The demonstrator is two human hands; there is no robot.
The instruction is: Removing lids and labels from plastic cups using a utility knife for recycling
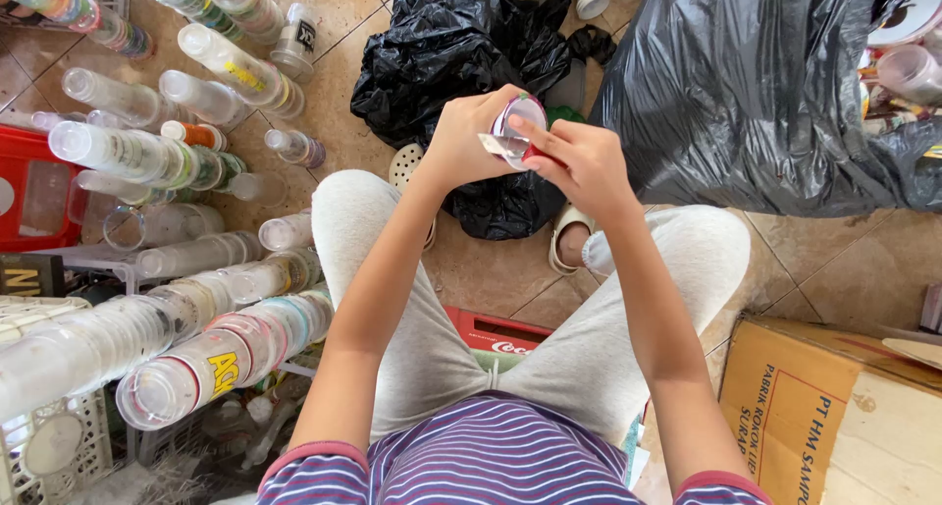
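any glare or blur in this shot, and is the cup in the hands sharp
Head view: even daylight, soft shadows only. Glare sits on the black plastic bag and the stacked clear cups. The small cup held between the left hand and right hand is slightly soft; its rim shows a bright sheen. Wide-angle lens bends the edges.

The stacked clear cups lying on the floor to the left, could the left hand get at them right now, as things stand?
Probably yes, but not freely. The stacked clear cups lie uncovered beside the left knee, with nothing between. The left hand, though, is occupied holding a small plastic cup together with the right hand.
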